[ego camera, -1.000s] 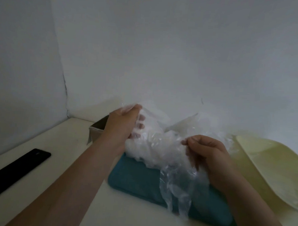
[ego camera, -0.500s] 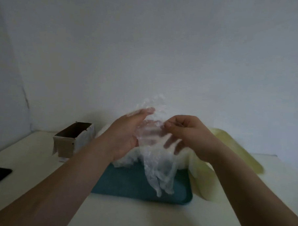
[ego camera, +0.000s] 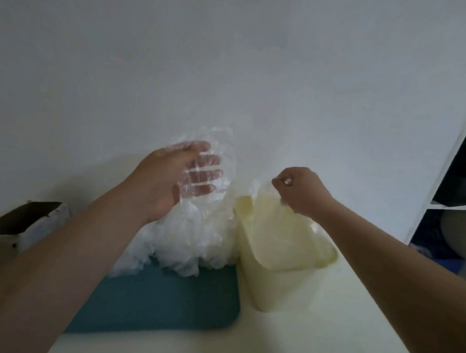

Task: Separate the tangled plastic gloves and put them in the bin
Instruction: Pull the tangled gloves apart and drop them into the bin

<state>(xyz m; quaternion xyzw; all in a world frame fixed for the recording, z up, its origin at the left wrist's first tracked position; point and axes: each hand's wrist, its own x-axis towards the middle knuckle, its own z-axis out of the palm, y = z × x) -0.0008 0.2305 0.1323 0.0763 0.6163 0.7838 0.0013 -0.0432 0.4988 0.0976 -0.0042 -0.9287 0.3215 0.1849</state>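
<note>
Split apart now, versus bunched 0.5 s back. Pinching 1 glove (ego camera: pixel 258 191) in right hand (ego camera: pixel 302 191) fingertips, bin (ego camera: pixel 275 285) just below them, probably ready to drop. Propping remaining clump (ego camera: pixel 203 228) against spread left hand (ego camera: pixel 167 181) fingers.

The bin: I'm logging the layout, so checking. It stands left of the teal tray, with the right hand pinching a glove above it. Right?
No. The head view shows the bin standing right of the teal tray, not left. The right hand does pinch a glove above it.
</note>
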